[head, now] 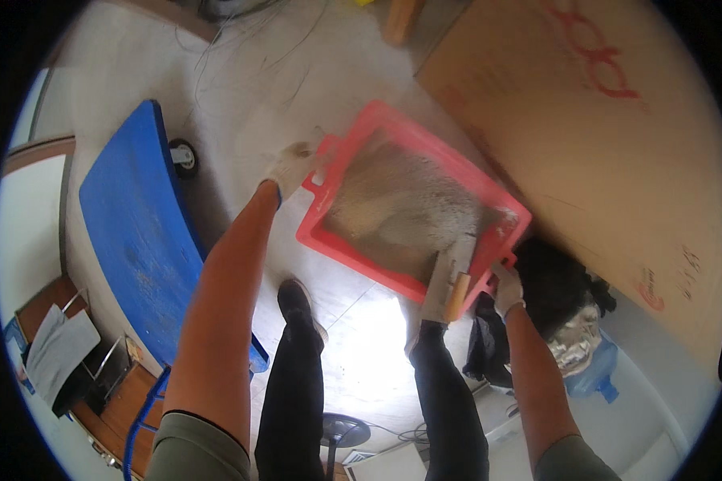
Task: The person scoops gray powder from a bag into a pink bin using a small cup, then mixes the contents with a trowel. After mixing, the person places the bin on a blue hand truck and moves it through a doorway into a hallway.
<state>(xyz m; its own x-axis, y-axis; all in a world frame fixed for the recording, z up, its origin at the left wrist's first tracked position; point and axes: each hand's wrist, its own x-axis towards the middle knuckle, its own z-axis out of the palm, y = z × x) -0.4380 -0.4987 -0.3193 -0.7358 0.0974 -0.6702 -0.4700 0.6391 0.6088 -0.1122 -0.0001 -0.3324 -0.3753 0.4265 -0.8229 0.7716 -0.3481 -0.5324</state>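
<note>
A red plastic tub (pixel 367 264) holds a wet grey-brown mix, perhaps mortar. My left hand (pixel 295 168), in a pale work glove, is closed on the handle at the tub's left end. My right hand (pixel 509 288), gloved too, grips the handle at the lower right end. A flat trowel with a wooden handle (pixel 456 296) and a metal blade lies across the tub's near right corner, partly over the rim; neither hand touches it. The mix looks slightly blurred.
A blue platform trolley (pixel 135 222) stands at left. A large cardboard box (pixel 589 162) borders the tub at right. Black bags (pixel 547 288) and a blue water bottle (pixel 595 370) lie below it. Loose wires (pixel 201 66) are on the floor beyond; a fan (pixel 344 430) is near my feet.
</note>
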